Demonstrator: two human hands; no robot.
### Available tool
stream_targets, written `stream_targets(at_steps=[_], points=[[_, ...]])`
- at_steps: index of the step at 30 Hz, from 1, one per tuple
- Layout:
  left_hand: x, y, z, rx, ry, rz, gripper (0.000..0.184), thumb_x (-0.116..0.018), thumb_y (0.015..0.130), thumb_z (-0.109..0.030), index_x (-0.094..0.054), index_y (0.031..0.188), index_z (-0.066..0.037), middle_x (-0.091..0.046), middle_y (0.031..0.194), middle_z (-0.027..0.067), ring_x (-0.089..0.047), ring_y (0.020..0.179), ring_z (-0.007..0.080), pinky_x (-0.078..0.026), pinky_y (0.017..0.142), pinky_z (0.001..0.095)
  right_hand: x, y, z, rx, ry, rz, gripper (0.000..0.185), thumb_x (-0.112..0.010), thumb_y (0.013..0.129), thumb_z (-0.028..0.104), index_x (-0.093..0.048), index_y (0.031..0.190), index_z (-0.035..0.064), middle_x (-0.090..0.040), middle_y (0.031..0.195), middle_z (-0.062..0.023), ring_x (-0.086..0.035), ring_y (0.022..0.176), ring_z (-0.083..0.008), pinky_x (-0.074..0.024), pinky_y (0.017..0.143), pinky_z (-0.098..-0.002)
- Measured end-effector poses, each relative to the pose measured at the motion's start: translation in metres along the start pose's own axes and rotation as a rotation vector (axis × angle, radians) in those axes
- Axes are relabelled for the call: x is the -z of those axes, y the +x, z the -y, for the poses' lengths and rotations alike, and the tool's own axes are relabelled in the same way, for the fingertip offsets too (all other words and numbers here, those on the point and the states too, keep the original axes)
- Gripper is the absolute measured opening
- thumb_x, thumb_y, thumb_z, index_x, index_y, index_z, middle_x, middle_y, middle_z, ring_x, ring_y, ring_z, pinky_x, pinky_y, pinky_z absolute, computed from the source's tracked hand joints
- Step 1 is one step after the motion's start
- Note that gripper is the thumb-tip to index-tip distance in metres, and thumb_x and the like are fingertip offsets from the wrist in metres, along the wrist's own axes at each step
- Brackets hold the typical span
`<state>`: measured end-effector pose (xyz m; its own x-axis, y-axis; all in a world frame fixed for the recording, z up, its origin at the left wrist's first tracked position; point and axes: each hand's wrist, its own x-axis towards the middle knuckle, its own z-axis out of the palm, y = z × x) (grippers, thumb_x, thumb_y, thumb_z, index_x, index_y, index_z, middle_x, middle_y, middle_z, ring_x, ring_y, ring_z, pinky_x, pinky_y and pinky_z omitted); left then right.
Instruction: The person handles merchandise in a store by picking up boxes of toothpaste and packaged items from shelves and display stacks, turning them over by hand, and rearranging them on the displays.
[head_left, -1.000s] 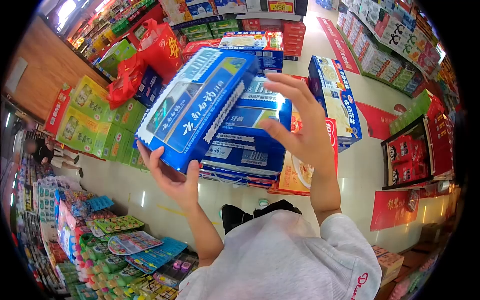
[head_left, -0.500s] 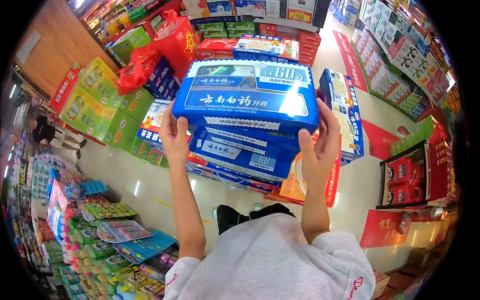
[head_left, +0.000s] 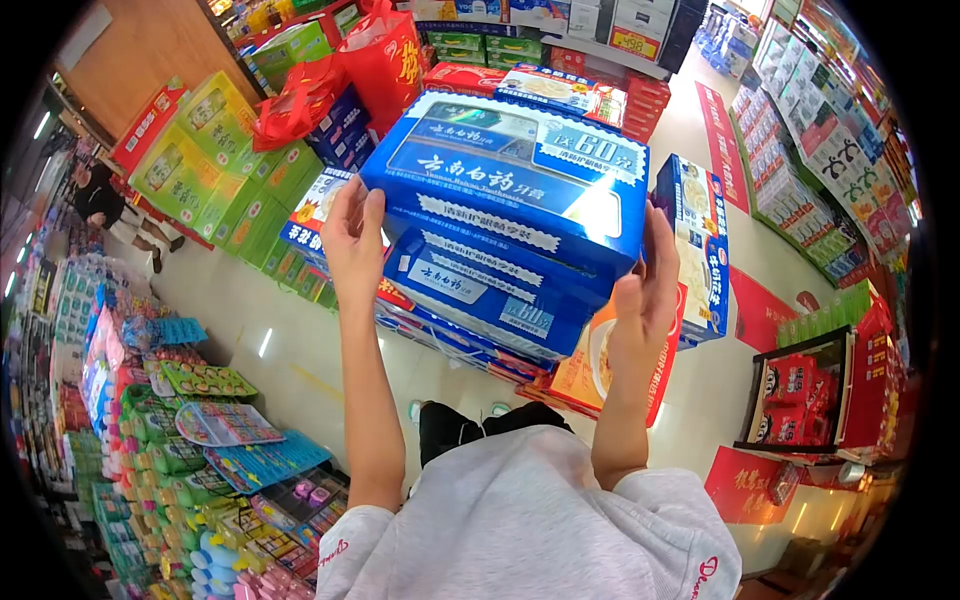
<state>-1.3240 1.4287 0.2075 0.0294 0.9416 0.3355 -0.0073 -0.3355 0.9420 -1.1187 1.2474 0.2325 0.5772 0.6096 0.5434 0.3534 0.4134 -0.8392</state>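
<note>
A blue toothpaste box (head_left: 500,175) with a clear window lies on top of a stack of similar blue boxes (head_left: 470,295). My left hand (head_left: 358,235) grips its left end, thumb on the near side. At the right end, my right hand (head_left: 648,275) presses against the box with its thumb at the near corner. The hands hold the box from both sides, and its top faces up. Some fingertips are hidden behind the box.
Blue and white cartons (head_left: 695,245) stand right of the stack, beside an orange-red box (head_left: 625,350). Green cartons (head_left: 215,150) and red bags (head_left: 385,65) are at the left. A person (head_left: 110,205) is at the far left. Hanging goods (head_left: 225,425) fill the lower left.
The box has gone from tilted in my left hand to lying on the stack. My right hand, earlier raised and apart, now touches its right end. The view has shifted.
</note>
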Motion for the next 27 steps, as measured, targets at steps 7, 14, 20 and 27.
stream_targets(at_steps=[7,14,20,27], points=[[0.002,-0.010,-0.022,-0.046,0.019,0.003,0.048,-0.063,0.089,-0.024,-0.049,0.124,0.006,-0.058,0.114,0.0138,-0.055,0.105,0.0167,-0.041,0.093,0.0278,0.000,-0.013,0.009,0.068,-0.057,0.046,0.069,-0.056,0.089,0.041,-0.031,0.139,0.0020,-0.035,0.141,-0.0210,-0.039,0.129,-0.0317,-0.0275,0.109,-0.0402],[0.005,-0.012,-0.030,-0.054,0.008,-0.004,0.039,-0.056,0.094,-0.026,-0.052,0.118,0.004,-0.059,0.105,0.0083,-0.054,0.103,0.0154,-0.040,0.091,0.0276,0.011,0.007,0.007,-0.033,0.162,0.013,0.070,-0.052,0.092,0.041,-0.026,0.141,-0.0012,-0.032,0.144,-0.0217,-0.031,0.134,-0.0304,-0.0210,0.111,-0.0397],[0.019,-0.054,-0.038,0.015,-0.307,-0.003,0.026,-0.045,0.098,-0.027,-0.056,0.101,-0.004,-0.057,0.098,0.0019,-0.053,0.089,0.0093,-0.044,0.078,0.0244,0.015,-0.006,0.020,0.024,0.167,0.043,0.078,-0.045,0.093,0.049,-0.016,0.144,-0.0018,-0.029,0.145,-0.0220,-0.029,0.134,-0.0298,-0.0227,0.109,-0.0381],[-0.002,-0.094,-0.053,-0.034,-0.636,-0.220,0.013,-0.062,0.081,-0.001,-0.052,0.089,-0.005,-0.054,0.116,0.0110,-0.054,0.098,0.0139,-0.042,0.087,0.0264,0.024,-0.015,0.028,0.069,0.135,-0.102,0.077,-0.044,0.093,0.050,-0.020,0.142,-0.0043,-0.037,0.139,-0.0267,-0.042,0.126,-0.0301,-0.0315,0.105,-0.0386]])
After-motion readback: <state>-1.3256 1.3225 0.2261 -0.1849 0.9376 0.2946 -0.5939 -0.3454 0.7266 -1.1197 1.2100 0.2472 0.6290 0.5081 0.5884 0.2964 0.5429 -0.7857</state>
